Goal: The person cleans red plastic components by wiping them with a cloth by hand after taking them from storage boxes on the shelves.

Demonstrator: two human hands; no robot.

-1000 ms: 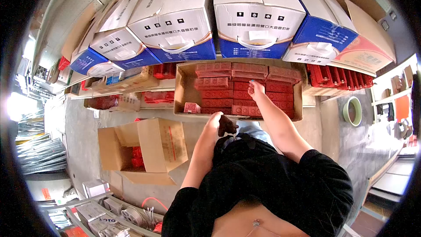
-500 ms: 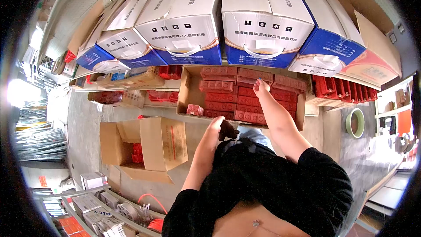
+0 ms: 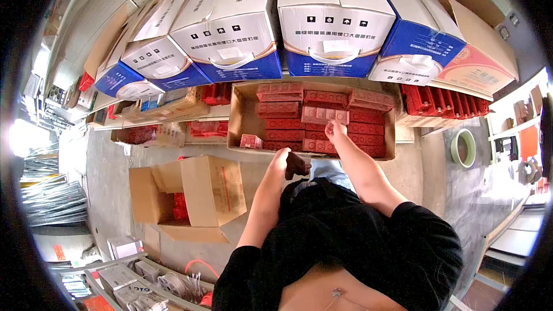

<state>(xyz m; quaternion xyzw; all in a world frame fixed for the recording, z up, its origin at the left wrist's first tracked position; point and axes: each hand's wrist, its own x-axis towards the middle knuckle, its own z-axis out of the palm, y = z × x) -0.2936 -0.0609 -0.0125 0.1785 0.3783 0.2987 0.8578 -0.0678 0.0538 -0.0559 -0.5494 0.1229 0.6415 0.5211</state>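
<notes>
An open cardboard carton (image 3: 233,109) in front of me holds rows of red junction boxes (image 3: 280,135), their sides marked with circles. My right hand (image 3: 336,129) has its fingers closed at the lower right edge of one junction box (image 3: 324,116), which looks paler and raised above its neighbours. At the carton's near edge is my left hand (image 3: 280,158), thumb side up. A dark brown shape (image 3: 296,166) lies against its palm side; I cannot tell what it is, and the fingers are hidden. One small red box (image 3: 251,141) sits apart in the carton's near left corner.
White-and-blue cartons (image 3: 328,40) line the shelf above. Red boxes (image 3: 440,102) stand at the right. On the floor at left is an open cardboard box (image 3: 213,190) with red pieces inside. A green tub (image 3: 462,148) stands at right, and a goods rack (image 3: 138,288) at lower left.
My right hand has come down from the back row toward me. A junction box in the middle now stands out paler at its fingers. My left hand stays at the near edge.
</notes>
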